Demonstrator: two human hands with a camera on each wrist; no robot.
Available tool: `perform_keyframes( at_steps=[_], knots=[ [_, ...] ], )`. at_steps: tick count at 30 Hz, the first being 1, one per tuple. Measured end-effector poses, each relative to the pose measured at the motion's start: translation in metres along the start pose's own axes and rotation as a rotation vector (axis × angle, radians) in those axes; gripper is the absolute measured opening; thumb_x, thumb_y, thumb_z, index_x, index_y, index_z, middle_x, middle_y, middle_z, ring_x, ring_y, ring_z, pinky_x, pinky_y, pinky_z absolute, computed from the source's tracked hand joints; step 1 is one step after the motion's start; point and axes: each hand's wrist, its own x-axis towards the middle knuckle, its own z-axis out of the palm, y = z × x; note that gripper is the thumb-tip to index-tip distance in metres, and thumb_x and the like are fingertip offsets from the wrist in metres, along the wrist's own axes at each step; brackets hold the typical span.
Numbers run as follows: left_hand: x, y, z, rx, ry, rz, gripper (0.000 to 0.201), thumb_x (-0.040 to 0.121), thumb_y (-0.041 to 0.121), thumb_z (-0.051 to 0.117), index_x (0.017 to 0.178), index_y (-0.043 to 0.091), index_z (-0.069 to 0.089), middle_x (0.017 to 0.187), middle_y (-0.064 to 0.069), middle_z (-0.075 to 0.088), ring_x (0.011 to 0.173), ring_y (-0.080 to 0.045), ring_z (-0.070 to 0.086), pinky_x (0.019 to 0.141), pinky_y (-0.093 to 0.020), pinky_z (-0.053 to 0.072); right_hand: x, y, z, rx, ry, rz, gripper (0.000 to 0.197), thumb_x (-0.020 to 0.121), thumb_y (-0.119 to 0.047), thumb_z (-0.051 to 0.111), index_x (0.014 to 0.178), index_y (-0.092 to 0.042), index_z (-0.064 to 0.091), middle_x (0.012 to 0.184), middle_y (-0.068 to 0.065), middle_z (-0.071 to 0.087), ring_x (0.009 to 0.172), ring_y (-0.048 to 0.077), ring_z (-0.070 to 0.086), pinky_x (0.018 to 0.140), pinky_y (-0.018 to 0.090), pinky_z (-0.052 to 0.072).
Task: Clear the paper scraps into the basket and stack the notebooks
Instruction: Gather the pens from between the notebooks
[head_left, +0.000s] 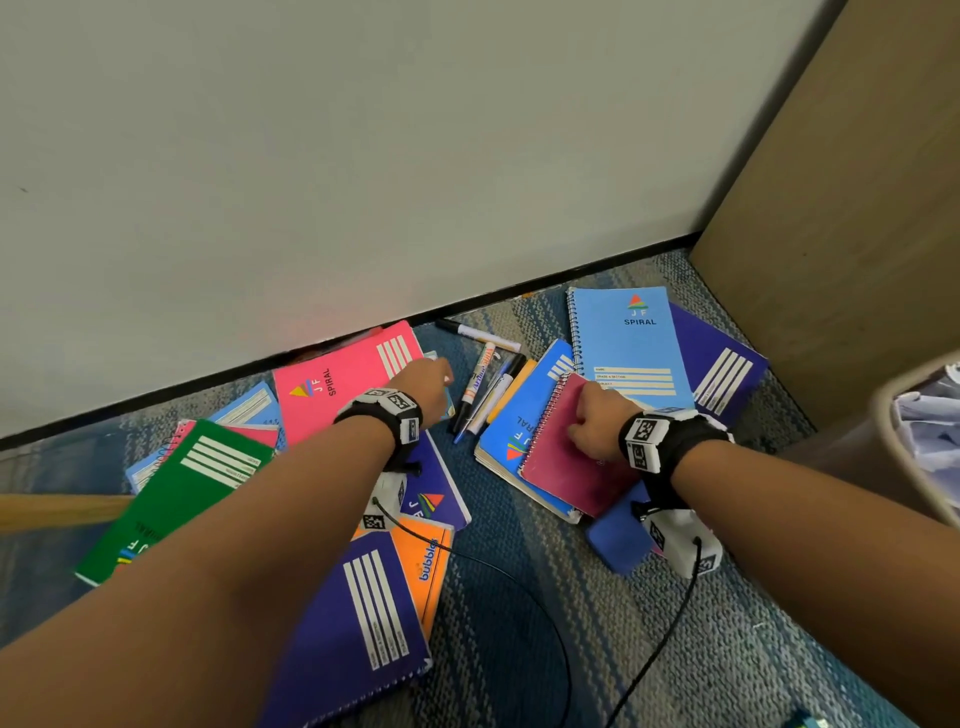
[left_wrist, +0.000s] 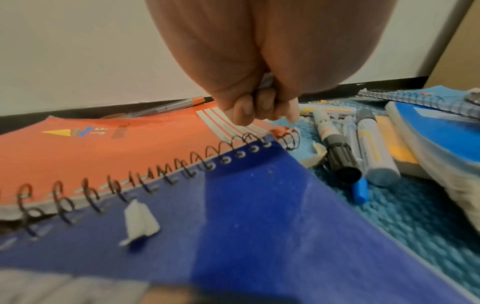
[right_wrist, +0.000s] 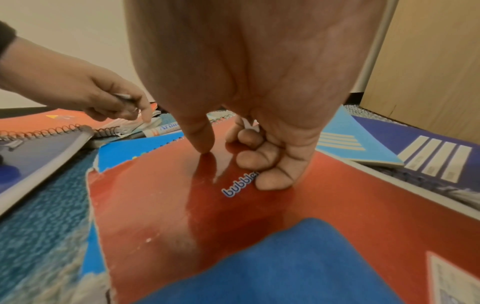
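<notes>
Notebooks (head_left: 347, 382), glossy, wire-spiralled, on carpet (head_left: 519, 597)

arms bare, no sleeves | black wrist straps (head_left: 691, 441) w/ white tag-marked cam boxes | black cables

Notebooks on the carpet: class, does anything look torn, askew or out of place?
Yes. The spiral notebooks lie scattered at odd angles, overlapping. The glossy red "bubbles" notebook sits crooked on a blue notebook with a ragged corner. A small white paper scrap rests on the dark blue notebook cover.
</notes>
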Motion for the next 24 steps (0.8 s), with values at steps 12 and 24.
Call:
perform_keyframes(
  at_steps=[12,24],
  knots=[
    [-0.005,0.016,0.009,0.087,-0.077,0.237,0.047,0.096,0.006,0.039,0.131,0.029,0.058,0.104,-0.010,0.050,0.105,-0.031,0.052,0.080,-0.030,0.036,0.002,-0.001,0.005,-0.026,-0.066,-0.026,0.034,0.066,-0.048,0.051,0.069,-0.016,0.039,0.080,0.008,0.058,0.070,0.026,0.054,0.063,0.030,0.042],
    [-0.004,0.012,-0.007,0.182,0.055,0.097,0.027,0.090,0.002,0.052,0.110,0.007,0.069,0.107,-0.018,0.067,0.103,-0.034,0.060,0.083,-0.037,0.051,-0.002,0.000,0.005,0.017,-0.056,-0.036,0.030,0.073,-0.040,0.061,0.077,-0.020,0.039,0.086,0.005,0.054,0.086,0.029,0.060,0.072,0.033,0.048]
  ],
)
